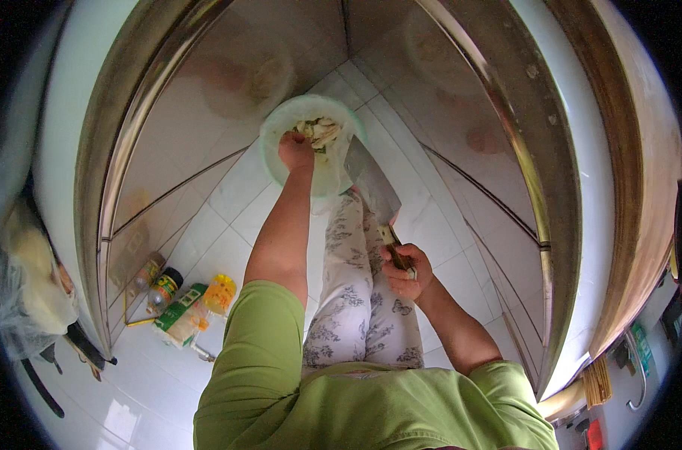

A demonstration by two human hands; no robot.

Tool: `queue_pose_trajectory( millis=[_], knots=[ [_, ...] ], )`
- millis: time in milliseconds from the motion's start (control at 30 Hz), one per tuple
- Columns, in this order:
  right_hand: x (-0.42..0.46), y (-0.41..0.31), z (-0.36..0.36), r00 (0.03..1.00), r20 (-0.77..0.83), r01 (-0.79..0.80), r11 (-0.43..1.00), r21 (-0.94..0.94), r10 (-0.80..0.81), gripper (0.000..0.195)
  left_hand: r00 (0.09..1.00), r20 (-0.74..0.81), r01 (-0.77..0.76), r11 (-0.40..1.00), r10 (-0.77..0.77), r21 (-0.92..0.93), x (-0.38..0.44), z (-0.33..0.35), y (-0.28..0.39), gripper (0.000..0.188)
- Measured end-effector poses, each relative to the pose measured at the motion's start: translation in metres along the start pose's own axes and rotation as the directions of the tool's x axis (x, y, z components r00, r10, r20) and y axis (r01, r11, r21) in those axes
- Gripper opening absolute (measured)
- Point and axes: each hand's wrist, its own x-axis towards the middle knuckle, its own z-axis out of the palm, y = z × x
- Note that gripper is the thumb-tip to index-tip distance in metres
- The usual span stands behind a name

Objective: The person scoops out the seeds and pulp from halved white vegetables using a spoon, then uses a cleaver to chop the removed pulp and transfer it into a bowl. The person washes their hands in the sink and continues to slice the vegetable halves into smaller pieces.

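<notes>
A round pale green bin [273,163] with a translucent plastic liner stands on the floor in front of me. Pale and greenish food scraps [321,132] lie inside it. My left hand [296,150] reaches in at the scraps, its fingers curled; whether it grips any of them cannot be made out. In my right hand [405,271] is the handle of a broad-bladed cleaver [373,183]. The blade points up and to the left, with its tip beside the right part of the bin's rim.
Glossy cabinet doors [172,146] rise on both sides of the bin. At the lower left are a yellow-capped bottle [219,293], a green and white package [182,316] and a black-lidded jar [165,288]. A plastic bag [34,287] hangs at the far left.
</notes>
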Motion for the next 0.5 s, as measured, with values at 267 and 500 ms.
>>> queue_pose_trajectory(
  millis=[267,500],
  knots=[
    [-0.020,0.019,0.019,1.000,-0.003,0.009,0.999,0.045,-0.008,0.024,0.885,0.463,0.065,0.997,-0.040,-0.038,-0.009,0.007,-0.016,0.044],
    [-0.044,0.037,0.038,0.997,-0.073,-0.022,0.998,0.050,0.026,0.024,0.914,0.406,0.148,0.910,0.024,-0.387,-0.025,0.008,-0.040,0.039]
  ],
)
